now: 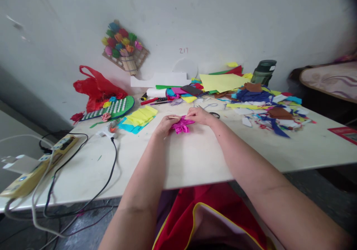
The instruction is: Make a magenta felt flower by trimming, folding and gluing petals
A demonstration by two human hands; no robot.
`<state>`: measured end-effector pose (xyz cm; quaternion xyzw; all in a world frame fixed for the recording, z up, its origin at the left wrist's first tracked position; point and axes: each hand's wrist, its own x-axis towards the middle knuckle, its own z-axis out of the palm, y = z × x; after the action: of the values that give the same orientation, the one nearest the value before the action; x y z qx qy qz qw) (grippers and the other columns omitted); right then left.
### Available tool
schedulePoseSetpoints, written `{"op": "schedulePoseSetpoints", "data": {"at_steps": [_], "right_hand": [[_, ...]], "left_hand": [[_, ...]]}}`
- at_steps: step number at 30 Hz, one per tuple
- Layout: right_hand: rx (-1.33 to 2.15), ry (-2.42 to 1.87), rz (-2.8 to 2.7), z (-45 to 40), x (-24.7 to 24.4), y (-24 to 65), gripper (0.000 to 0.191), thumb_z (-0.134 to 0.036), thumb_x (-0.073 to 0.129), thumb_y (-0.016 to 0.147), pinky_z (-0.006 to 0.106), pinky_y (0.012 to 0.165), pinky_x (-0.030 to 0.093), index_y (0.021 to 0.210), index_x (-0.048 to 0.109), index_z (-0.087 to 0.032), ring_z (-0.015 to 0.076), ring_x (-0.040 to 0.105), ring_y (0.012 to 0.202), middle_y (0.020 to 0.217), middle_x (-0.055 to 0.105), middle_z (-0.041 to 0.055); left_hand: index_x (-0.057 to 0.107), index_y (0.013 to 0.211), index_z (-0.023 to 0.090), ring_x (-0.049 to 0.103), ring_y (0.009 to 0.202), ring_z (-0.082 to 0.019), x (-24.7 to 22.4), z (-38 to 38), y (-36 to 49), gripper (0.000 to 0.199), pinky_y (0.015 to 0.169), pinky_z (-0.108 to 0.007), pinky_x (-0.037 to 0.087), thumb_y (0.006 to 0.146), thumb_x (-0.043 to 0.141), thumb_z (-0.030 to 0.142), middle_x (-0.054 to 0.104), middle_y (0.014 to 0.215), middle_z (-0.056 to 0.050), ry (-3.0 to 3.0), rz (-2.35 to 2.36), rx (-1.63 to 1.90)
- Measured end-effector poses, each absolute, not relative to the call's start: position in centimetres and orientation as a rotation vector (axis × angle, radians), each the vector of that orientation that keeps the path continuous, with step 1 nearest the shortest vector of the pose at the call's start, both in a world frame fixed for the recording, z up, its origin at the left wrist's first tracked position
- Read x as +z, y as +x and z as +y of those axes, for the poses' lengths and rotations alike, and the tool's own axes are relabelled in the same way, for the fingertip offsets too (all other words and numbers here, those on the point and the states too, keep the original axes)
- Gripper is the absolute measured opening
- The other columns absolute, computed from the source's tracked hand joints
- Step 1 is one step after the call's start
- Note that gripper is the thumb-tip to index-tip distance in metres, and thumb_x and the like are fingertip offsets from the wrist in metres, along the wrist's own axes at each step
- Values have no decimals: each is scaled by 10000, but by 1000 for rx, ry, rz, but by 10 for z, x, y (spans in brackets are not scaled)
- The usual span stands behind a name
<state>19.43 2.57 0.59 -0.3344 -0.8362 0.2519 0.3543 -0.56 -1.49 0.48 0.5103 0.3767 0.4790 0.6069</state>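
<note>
A magenta paper flower (182, 126) with several spread petals is held between my hands, just above or on the white table (192, 161). My left hand (167, 123) grips its left side, fingers closed at the edge. On the upper right, my right hand (199, 115) pinches a petal between thumb and fingers. Left of the hands lie yellow paper sheets (142, 115) on top of blue sheets (131, 126). Beyond my right hand, a black ring-shaped item, perhaps a tape roll (214, 114), rests on the table.
A white glue gun (107, 131) with a black cord lies at left, near a power strip (41, 168). Paper scraps (267, 105) heap at right by a dark green bottle (263, 72). A red plastic bag (96, 88) and a green board (122, 107) stand back left.
</note>
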Motion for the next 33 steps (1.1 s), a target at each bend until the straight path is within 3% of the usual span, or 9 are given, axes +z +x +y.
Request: {"op": "schedulePoseSetpoints", "data": {"at_steps": [5, 10, 14, 27, 33], "right_hand": [[628, -854, -2159, 27, 5, 194, 174, -301, 632, 757, 245, 684, 446, 709, 751, -183, 125, 573, 691, 737, 629, 24], [640, -818, -2113, 28, 3, 193, 172, -310, 647, 745, 253, 686, 448, 727, 763, -183, 131, 585, 701, 732, 630, 24], [657, -812, -2093, 27, 4, 193, 165, -301, 656, 741, 256, 671, 446, 736, 770, -182, 131, 582, 691, 736, 626, 26], [600, -819, -2115, 26, 6, 189, 135, -266, 660, 752, 264, 671, 437, 733, 776, -197, 132, 571, 677, 706, 612, 21], [609, -823, -2086, 24, 7, 188, 129, -258, 662, 743, 258, 662, 439, 723, 773, -195, 134, 572, 683, 701, 613, 20]], "left_hand": [[616, 639, 126, 473, 483, -88, 7, -15, -5, 291, 496, -242, 348, 585, 803, 342, 554, 543, -5, 1139, 887, 1115], [664, 784, 107, 593, 602, -132, 10, -15, -8, 279, 576, -252, 428, 528, 744, 181, 659, 694, -50, 1142, 829, 1094], [653, 815, 119, 586, 559, -136, 10, -16, -8, 313, 567, -266, 441, 507, 708, 111, 660, 667, -41, 1148, 871, 1084], [672, 767, 126, 553, 499, -120, 8, -16, -6, 293, 496, -240, 407, 479, 721, 131, 632, 591, -5, 1132, 928, 1169], [708, 825, 132, 604, 597, -132, 10, -17, -7, 339, 566, -247, 448, 492, 764, 158, 682, 711, -34, 1181, 870, 1138]]}}
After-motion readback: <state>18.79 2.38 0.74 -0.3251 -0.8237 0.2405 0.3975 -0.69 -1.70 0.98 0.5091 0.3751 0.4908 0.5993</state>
